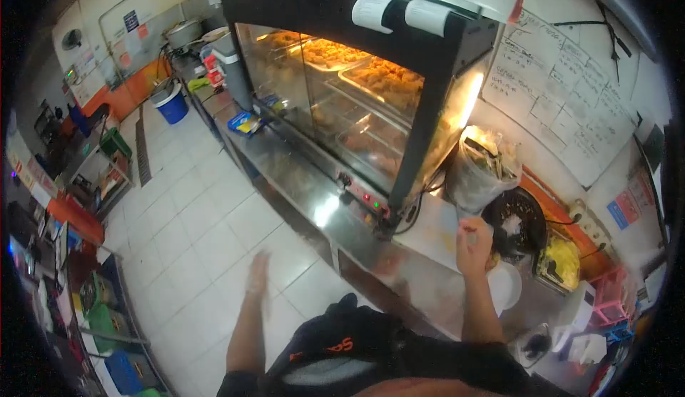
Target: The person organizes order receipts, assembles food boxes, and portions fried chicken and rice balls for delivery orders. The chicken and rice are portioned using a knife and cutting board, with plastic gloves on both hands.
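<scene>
My left hand (257,274) hangs over the tiled floor, away from the counter. Motion smears its fingers, and I see no object in it. Over the counter, my right hand (474,243) is closed with curled fingers; whatever it may hold is hidden. Behind that hand lies a white cutting board (437,236). A white plate (506,288) is beside my right wrist, with something small and brown partly hidden at its edge. Just beyond sits a dark round pan (526,211) with a whitish lump in it.
A lit glass display warmer (335,104) with trays of fried food (382,79) stands on the steel counter (303,194). Right of it are a plastic-lined bucket (481,179), a container of yellow-green food (560,263) and a pink basket (612,297). A blue bucket (171,106) stands on the floor.
</scene>
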A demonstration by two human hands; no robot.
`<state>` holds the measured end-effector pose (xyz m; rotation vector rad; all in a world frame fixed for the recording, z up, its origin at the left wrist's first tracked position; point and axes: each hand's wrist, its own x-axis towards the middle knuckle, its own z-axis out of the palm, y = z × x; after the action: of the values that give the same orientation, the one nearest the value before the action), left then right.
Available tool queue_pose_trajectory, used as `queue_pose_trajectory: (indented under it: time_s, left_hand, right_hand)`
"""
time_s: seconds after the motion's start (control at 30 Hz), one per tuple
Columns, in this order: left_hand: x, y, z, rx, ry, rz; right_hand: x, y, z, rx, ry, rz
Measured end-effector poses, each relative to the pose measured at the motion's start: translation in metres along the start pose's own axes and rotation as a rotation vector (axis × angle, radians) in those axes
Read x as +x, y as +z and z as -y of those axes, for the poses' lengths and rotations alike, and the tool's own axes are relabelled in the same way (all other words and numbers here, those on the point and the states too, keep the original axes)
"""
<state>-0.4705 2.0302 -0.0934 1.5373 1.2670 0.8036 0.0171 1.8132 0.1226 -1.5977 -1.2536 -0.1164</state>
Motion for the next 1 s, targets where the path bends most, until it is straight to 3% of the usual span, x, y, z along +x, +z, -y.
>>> queue_pose_trajectory:
  time_s: [0.03,0.1,0.17,0.23,0.3,0.43,0.5,0.57,0.63,0.83,0.9,0.97,1.0]
  left_hand:
    - [0.033,-0.028,0.108,-0.037,-0.015,-0.036]
    - [0.021,-0.082,0.156,-0.220,-0.331,-0.181]
    - [0.015,-0.115,0.191,-0.436,-0.483,-0.222]
    - [0.046,-0.101,0.179,-0.341,-0.641,-0.167]
    - [0.086,-0.066,0.167,-0.216,-0.755,-0.034]
    - [0.184,0.008,0.108,0.025,-0.755,0.307]
    - [0.235,0.020,0.082,0.124,-0.705,0.426]
    - [0.283,0.018,0.054,0.217,-0.650,0.498]
    - [0.322,0.020,0.035,0.291,-0.603,0.536]
    - [0.393,0.023,0.010,0.445,-0.566,0.590]
    - [0.399,0.021,0.010,0.475,-0.577,0.606]
    - [0.401,0.019,0.011,0.501,-0.586,0.623]
    - [0.400,0.017,0.012,0.515,-0.592,0.631]
  right_hand:
    - [0.024,0.010,0.002,0.002,-0.008,-0.111]
    - [0.078,0.033,0.007,-0.008,-0.009,-0.268]
    - [0.126,0.049,0.021,-0.059,-0.314,-0.427]
    - [0.166,0.059,0.048,-0.108,-0.368,-0.489]
    - [0.196,0.069,0.070,-0.286,-0.609,-0.691]
    - [0.209,0.094,0.107,-0.730,-0.516,-0.708]
    - [0.224,0.098,0.110,-0.904,-0.605,-0.666]
    - [0.222,0.104,0.102,-0.918,-0.548,-0.671]
    - [0.230,0.117,0.101,-0.956,-0.598,-0.852]
    - [0.218,0.128,0.100,-0.964,-0.540,-0.865]
    - [0.198,0.141,0.101,-1.046,-0.504,-0.722]
    - [0.170,0.189,0.081,-0.671,-0.678,-0.643]
    - [0.173,0.205,0.084,-0.657,-0.644,-0.581]
